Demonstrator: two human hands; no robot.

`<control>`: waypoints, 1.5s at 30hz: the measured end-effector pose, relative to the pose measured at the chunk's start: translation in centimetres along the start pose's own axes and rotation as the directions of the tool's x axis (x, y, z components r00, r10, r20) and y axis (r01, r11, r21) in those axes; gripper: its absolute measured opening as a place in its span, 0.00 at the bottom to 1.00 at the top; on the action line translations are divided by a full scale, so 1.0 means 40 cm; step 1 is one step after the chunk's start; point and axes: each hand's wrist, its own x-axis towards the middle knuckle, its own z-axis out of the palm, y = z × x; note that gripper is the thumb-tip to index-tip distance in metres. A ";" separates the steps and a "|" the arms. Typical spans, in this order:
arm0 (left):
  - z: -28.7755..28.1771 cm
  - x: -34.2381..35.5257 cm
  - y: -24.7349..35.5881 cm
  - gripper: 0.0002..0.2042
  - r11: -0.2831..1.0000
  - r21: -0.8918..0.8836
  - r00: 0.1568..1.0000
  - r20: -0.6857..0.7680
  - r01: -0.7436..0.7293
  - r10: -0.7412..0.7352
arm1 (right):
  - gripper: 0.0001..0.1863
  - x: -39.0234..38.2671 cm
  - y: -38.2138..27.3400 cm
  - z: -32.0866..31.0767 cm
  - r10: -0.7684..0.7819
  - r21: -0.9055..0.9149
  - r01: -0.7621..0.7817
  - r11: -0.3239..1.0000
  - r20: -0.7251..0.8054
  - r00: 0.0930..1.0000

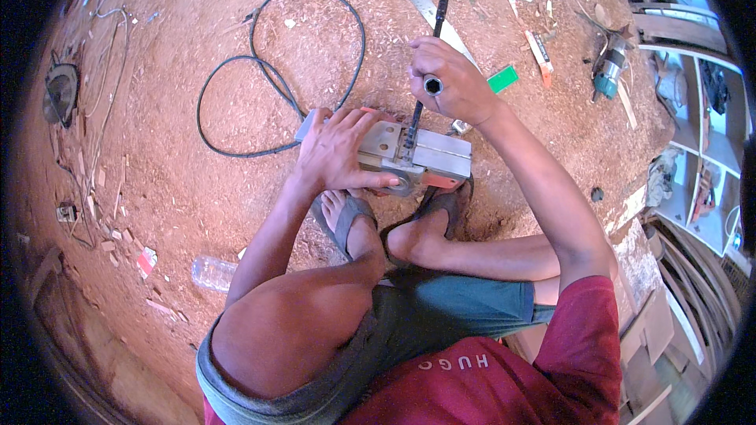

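A hand-held electric planer (446, 155) lies on the sandy ground with its flat metal sole up, just beyond my sandalled feet. My left hand (335, 145) grips its left part, thumb on the near side and fingers across the top. In my right hand (449, 79), closed in a fist, is a dark socket wrench (417, 118). One open socket end faces up beside my fingers. Its long shaft slants down, and the lower tip meets the cutter slot in the middle of the sole. My fist hides where the wrench's parts join.
A black cable (364, 39) loops on the ground left of the planer. Beyond my right hand lie a metal strip (429, 8), a green piece (502, 79) and a utility knife (540, 55). A teal power tool (609, 71) lies right, near shelves (685, 102). A plastic bottle (213, 273) lies left.
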 end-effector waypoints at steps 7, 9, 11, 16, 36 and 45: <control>-0.007 0.002 0.006 0.49 1.000 -0.003 0.999 0.041 0.014 -0.014 | 0.10 0.081 -0.096 -0.042 0.447 -0.615 -0.174 0.769 0.323 0.834; -0.003 0.002 0.005 0.49 1.000 -0.005 0.999 0.032 0.010 -0.009 | 0.13 0.080 -0.114 -0.034 0.467 -0.732 -0.142 0.666 0.260 0.845; 0.000 0.000 0.005 0.49 1.000 0.003 1.000 0.006 0.003 -0.003 | 0.20 0.090 -0.136 -0.030 0.555 -0.812 -0.134 0.568 0.257 0.791; 0.000 -0.003 0.000 0.47 0.999 -0.050 1.000 0.001 0.000 0.000 | 0.34 0.167 -0.176 -0.038 0.764 -0.842 -0.188 0.506 0.337 0.551; 0.074 0.100 0.076 0.16 0.813 -0.582 0.959 -0.207 0.039 -0.195 | 0.21 0.280 -0.296 -0.376 0.457 -0.391 -0.391 0.833 0.091 0.885; 0.066 0.106 0.080 0.16 0.783 -0.610 0.967 -0.100 0.126 -0.233 | 0.29 0.076 -0.050 -0.204 0.124 -0.275 -0.005 0.961 0.418 0.900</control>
